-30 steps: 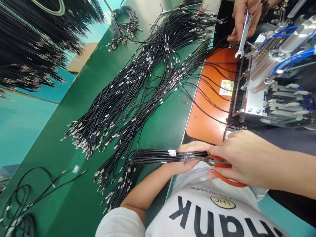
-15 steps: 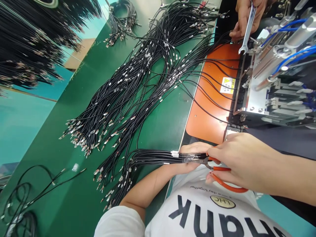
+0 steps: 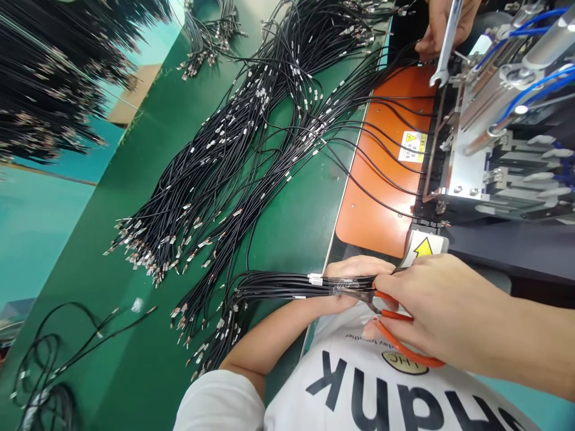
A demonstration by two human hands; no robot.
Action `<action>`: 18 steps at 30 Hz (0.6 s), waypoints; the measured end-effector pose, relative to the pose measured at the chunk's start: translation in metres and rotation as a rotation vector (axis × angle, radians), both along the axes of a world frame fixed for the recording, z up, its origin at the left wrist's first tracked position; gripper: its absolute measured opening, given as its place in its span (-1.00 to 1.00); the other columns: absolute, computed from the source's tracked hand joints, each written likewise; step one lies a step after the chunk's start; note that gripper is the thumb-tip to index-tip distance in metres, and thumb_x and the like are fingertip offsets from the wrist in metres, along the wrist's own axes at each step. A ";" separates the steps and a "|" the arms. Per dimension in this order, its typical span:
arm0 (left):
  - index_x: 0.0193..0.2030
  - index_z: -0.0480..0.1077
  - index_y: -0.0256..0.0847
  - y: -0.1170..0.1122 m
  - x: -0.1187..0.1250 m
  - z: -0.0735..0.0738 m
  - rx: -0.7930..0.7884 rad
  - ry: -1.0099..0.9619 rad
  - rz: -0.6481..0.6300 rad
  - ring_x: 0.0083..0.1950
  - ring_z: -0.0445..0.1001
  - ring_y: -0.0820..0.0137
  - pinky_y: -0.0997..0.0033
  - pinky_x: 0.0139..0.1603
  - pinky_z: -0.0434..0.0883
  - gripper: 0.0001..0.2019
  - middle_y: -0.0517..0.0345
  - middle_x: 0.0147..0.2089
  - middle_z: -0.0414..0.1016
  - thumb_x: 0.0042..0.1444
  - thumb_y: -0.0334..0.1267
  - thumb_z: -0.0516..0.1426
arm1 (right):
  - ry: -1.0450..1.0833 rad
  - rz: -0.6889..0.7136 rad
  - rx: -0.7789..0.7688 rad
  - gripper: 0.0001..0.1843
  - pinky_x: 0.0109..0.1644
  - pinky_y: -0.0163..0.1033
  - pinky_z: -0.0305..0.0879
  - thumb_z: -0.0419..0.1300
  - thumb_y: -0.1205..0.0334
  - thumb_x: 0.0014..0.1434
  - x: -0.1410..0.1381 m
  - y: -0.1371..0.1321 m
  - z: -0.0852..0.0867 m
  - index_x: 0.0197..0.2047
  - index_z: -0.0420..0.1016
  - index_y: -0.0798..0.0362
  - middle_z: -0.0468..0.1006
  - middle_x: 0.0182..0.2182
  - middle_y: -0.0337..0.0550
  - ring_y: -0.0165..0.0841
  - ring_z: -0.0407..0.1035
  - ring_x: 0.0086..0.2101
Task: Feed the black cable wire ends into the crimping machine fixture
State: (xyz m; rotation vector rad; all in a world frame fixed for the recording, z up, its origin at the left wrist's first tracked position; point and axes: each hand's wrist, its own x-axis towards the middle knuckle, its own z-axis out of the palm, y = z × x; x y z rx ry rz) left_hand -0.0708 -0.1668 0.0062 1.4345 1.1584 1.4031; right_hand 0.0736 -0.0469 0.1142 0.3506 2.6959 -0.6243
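My left hand (image 3: 348, 284) is closed round a bundle of black wires (image 3: 278, 286) bound with clear tape, holding it level at the table's near edge. My right hand (image 3: 426, 305) grips orange-handled scissors (image 3: 395, 326), fingers through the loops, the blades at the taped end of the bundle beside my left hand. The bundle's free ends, tipped with metal terminals (image 3: 211, 335), fan out to the left over the green mat.
Many loose black terminal wires (image 3: 233, 155) lie spread over the green table (image 3: 135, 353). An orange plate (image 3: 381, 173) fronts a metal machine (image 3: 494, 137) with blue hoses. Another person's hand (image 3: 442, 27) holds a wrench (image 3: 444, 51) at the machine, top right.
The scissors and my right hand have shifted slightly left and down along the bundle's taped end. The other person's hand with the wrench sits higher in view as the view tilts.
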 end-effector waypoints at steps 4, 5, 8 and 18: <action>0.09 0.45 -0.28 -0.001 0.001 -0.002 0.011 -0.009 0.004 0.15 0.53 0.19 0.12 0.22 0.48 -0.67 -0.13 0.09 0.56 0.34 -0.13 0.07 | 0.009 -0.002 0.048 -0.62 -0.47 -0.23 -0.19 0.24 -0.10 0.15 0.000 -0.004 -0.006 -0.52 0.40 0.00 0.45 -0.66 -0.23 -0.30 0.31 -0.62; 0.10 0.45 -0.27 -0.001 0.001 -0.002 0.012 -0.014 -0.001 0.15 0.53 0.18 0.12 0.22 0.48 -0.66 -0.13 0.10 0.55 0.34 -0.12 0.07 | 0.013 -0.002 0.067 -0.61 -0.47 -0.23 -0.21 0.25 -0.10 0.15 0.000 -0.004 -0.007 -0.53 0.39 0.00 0.44 -0.67 -0.23 -0.31 0.31 -0.63; 0.13 0.44 -0.23 0.000 0.001 -0.004 0.020 -0.032 -0.012 0.16 0.53 0.18 0.11 0.22 0.49 -0.65 -0.11 0.11 0.55 0.34 -0.10 0.06 | 0.040 -0.005 0.085 -0.61 -0.48 -0.22 -0.23 0.26 -0.08 0.14 -0.001 -0.004 -0.006 -0.54 0.38 0.00 0.43 -0.69 -0.24 -0.32 0.29 -0.65; 0.15 0.43 -0.16 0.000 0.004 -0.007 0.094 -0.029 0.018 0.14 0.54 0.28 0.28 0.22 0.49 -0.68 0.01 0.12 0.55 0.28 -0.23 0.16 | -0.004 0.008 0.068 -0.61 -0.52 -0.23 -0.24 0.27 -0.09 0.12 -0.013 -0.005 0.001 -0.57 0.41 -0.01 0.43 -0.70 -0.25 -0.35 0.22 -0.69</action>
